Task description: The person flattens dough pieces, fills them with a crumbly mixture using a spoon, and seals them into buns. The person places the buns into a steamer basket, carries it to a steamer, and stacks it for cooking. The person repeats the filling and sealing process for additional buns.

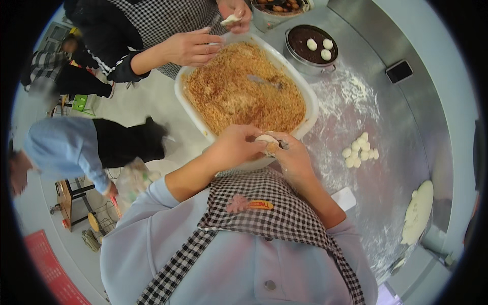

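Both my left hand [236, 146] and my right hand [293, 154] hold one dough wrapper [267, 138] with a lump of brownish filling [272, 148] in it. They are over the near rim of a large white tub [313, 110]. A crumbly orange-brown filling [236, 87] fills much of the tub, and a metal spoon [263, 80] lies partly sunk in it. To the right, several small dough pieces [362, 146] sit in a cluster on the floured steel worktop [328, 152].
Across the tub, a co-worker's hands [194, 47] hold a piece of dough [231, 20]. A round pan [301, 42] bears three white dough balls; another pot [276, 11] stands behind. A phone [399, 71], a large dough slab [417, 213] and a white scraper-like piece [344, 198] lie on the worktop.
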Available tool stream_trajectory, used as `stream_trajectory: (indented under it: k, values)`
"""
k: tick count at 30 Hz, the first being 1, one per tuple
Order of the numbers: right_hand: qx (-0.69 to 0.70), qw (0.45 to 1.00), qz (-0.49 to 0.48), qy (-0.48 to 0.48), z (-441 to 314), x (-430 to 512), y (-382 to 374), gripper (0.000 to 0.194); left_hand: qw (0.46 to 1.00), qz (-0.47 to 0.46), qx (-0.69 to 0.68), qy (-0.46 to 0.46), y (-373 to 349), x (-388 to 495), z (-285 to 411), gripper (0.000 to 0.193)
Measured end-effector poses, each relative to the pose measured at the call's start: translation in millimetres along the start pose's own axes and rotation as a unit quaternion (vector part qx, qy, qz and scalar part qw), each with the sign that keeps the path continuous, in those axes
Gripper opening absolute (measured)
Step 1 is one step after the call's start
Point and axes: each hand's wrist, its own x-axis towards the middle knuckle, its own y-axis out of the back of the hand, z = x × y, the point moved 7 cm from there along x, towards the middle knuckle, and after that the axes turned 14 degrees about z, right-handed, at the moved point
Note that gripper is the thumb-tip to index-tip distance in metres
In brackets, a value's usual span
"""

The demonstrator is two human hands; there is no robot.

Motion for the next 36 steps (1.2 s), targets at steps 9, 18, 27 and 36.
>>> stream_trajectory:
  k: [9,18,27,36]
  values:
    - [0.196,0.976,0.031,-0.089,7,18,49,0.036,0.855,0.019,0.493,-0.159,55,-24,-29,0.034]
    - [0.277,0.957,0.055,-0.065,8,22,64,0.043,0.625,-0.002,0.725,-0.289,14,14,-10,0.017]
    - [0.266,0.959,0.064,-0.071,12,22,53,0.05,0.768,-0.017,0.569,-0.295,28,8,0,0.012]
    - [0.132,0.991,-0.015,0.003,13,27,-1,0.043,0.993,0.085,0.074,0.026,78,-14,-41,0.028]
